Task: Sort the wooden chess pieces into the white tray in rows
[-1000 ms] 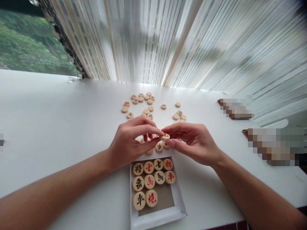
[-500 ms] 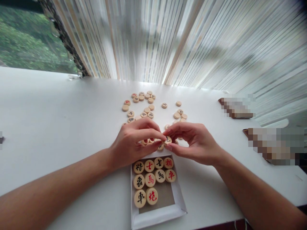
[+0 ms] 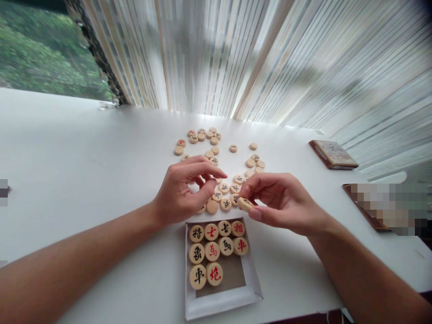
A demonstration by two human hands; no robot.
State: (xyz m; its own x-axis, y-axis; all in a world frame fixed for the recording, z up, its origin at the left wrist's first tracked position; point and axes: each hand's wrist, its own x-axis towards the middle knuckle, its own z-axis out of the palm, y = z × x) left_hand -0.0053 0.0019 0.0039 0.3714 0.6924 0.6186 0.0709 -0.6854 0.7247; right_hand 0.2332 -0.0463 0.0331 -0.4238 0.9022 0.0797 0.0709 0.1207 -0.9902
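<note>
Between the thumb and fingers of my right hand point(image 3: 278, 202) is a round wooden xiangqi piece point(image 3: 245, 204), tilted, with a dark mark on its face. My left hand point(image 3: 189, 186) hovers over the loose pieces, fingers apart and nothing in them. Below both hands lies a shallow white box point(image 3: 225, 308), its grey floor partly covered by rows of xiangqi pieces with red or black characters. The lowest row holds a black-marked piece point(image 3: 197, 276) and a red-marked piece point(image 3: 214, 274), with bare floor to their right.
Several loose xiangqi pieces point(image 3: 233, 148) are scattered over the white table point(image 3: 101, 171) beyond the box, some face down. Two flat brown boxes point(image 3: 333, 154) lie at the right. A striped curtain point(image 3: 202, 58) hangs behind the table, beside a window at the left.
My left hand has let go of the piece and drawn back to the left. The right hand has moved slightly right and down with the piece, now tilted.
</note>
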